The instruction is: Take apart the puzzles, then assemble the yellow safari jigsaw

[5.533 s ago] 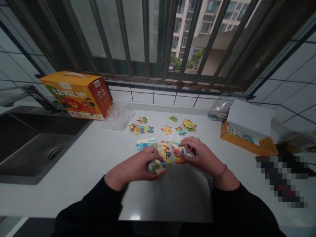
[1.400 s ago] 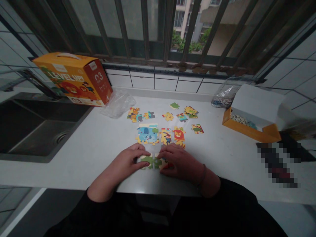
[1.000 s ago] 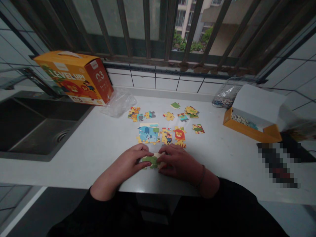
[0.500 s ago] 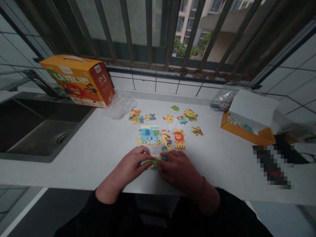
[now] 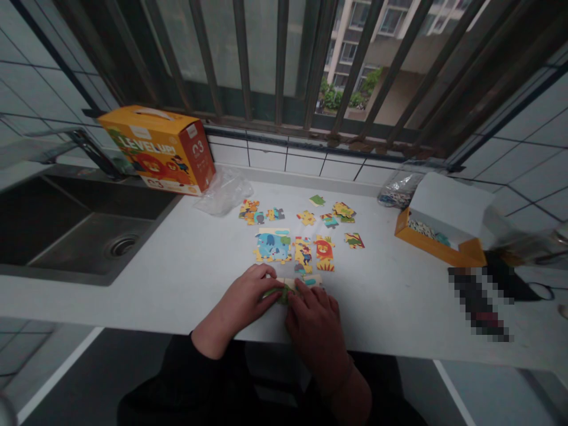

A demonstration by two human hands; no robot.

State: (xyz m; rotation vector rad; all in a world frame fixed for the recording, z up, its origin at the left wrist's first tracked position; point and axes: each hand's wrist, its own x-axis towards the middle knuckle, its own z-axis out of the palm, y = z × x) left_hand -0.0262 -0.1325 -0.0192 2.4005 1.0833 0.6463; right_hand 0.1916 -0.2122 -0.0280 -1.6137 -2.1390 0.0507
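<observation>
At far left, the orange puzzle box [image 5: 155,151] reads "LEVEL UP!" and "03". On the white countertop [image 5: 146,305], the left hand [image 5: 251,307] curls its fingers [image 5: 270,285] down over the green-printed jigsaw pieces [image 5: 284,291], while the right hand [image 5: 313,331] closes on them from the other side, so both appear to hold them. Even pressure either side of the seam, with tabs lined up, seats a join cleanly. Beyond lie the joined elephant puzzle [image 5: 273,245] and lion puzzle [image 5: 325,254]; at far right sits an open orange tray [image 5: 437,248].
</observation>
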